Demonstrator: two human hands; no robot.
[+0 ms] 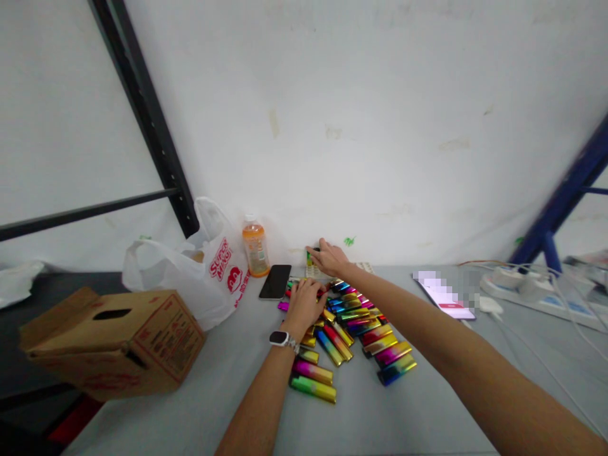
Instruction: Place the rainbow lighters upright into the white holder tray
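Observation:
Many shiny metallic lighters [339,342] in gold, pink, green, red and blue lie in loose rows on the grey table. My left hand [306,303], with a watch on its wrist, bends its fingers down over the far left part of the pile, closed around a lighter that is mostly hidden. Behind the pile, against the wall, lies a pale gridded tray [365,267]. My right hand [327,258] reaches across to the tray's left end. Its fingers are closed at a green and yellow lighter [309,258], which they partly cover.
Left of the pile are a dark phone [275,282], an orange drink bottle [256,248], a white plastic bag [209,278] and a cardboard box [128,342]. To the right lie a lit phone [444,296], a power strip [546,288] and white cables.

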